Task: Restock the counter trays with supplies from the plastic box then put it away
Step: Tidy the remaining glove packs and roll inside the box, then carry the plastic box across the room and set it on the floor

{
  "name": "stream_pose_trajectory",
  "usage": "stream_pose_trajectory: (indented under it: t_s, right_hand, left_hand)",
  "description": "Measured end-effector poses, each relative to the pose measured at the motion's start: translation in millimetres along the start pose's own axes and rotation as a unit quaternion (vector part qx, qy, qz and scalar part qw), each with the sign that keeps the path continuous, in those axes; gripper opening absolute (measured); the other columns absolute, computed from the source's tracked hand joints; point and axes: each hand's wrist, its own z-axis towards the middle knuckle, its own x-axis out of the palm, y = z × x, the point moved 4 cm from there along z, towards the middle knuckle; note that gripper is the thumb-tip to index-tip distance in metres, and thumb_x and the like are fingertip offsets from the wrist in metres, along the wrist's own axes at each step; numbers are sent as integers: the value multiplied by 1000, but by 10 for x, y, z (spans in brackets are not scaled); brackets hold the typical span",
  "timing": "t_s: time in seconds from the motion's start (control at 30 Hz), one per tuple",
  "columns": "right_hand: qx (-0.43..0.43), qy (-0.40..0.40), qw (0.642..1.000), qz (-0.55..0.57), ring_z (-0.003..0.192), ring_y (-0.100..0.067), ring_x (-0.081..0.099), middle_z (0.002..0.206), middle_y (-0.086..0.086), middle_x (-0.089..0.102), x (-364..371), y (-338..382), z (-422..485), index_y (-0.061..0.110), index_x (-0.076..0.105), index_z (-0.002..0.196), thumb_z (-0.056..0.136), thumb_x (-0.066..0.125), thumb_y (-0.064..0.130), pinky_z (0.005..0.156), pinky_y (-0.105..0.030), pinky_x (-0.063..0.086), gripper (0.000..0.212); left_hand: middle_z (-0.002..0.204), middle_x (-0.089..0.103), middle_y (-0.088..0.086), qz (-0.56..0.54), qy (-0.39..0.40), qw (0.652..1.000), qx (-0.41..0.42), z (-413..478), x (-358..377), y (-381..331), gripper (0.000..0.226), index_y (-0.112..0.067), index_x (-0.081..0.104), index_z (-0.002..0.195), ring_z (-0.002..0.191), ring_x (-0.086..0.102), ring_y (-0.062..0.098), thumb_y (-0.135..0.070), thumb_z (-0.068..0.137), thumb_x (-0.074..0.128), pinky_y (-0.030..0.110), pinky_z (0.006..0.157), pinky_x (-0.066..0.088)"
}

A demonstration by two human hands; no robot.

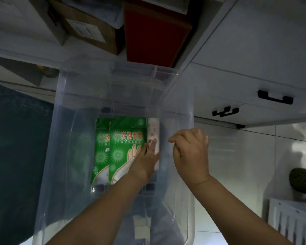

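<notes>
A large clear plastic box fills the middle of the head view. On its bottom lie two green packs of disposable gloves side by side and a white roll to their right. My left hand reaches down inside the box, fingers wrapped on the white roll beside the green packs. My right hand is at the box's right wall, fingers curled over the rim.
Above the box, an open cupboard holds cardboard boxes and a red box. White cabinet doors with black handles are on the right. A dark counter surface lies left. A white slatted rack sits lower right.
</notes>
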Motion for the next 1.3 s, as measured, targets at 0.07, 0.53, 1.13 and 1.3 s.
stream_pose_trajectory:
  t_s: [0.07,0.53,1.13,1.3]
  right_hand:
    - [-3,7,1000,-2,82,-24,55,78,-4,69,-5,12,-4,11,71,75,74,47,1,70,-31,29,27]
    - [283,159,945,42,91,-30,60,106,-12,59,-365,56,-275,9,44,124,87,61,15,75,-40,53,41]
    - [472,210,854,61,71,-23,55,76,-6,56,-1341,-365,-1016,11,54,82,85,64,27,61,-26,41,19]
    - [520,160,836,65,67,-21,52,75,-5,54,-2021,-825,-1594,20,42,64,84,66,27,58,-25,36,32]
  left_hand:
    - [154,-21,14,-1,15,1000,13,-140,-35,5,69,-21,9,148,144,-9,33,-7,90,44,38,119,4]
    - [121,58,24,-53,-290,929,-226,-1875,-1782,785,52,2,60,113,108,51,42,14,63,62,48,88,43]
    - [98,60,21,-219,-160,935,-226,-2043,-2104,224,19,-1,48,100,76,54,30,-1,81,53,31,63,41]
    - [101,61,20,-175,-119,963,-164,-1790,-2147,-648,25,-1,50,105,89,60,35,-5,81,56,31,68,44]
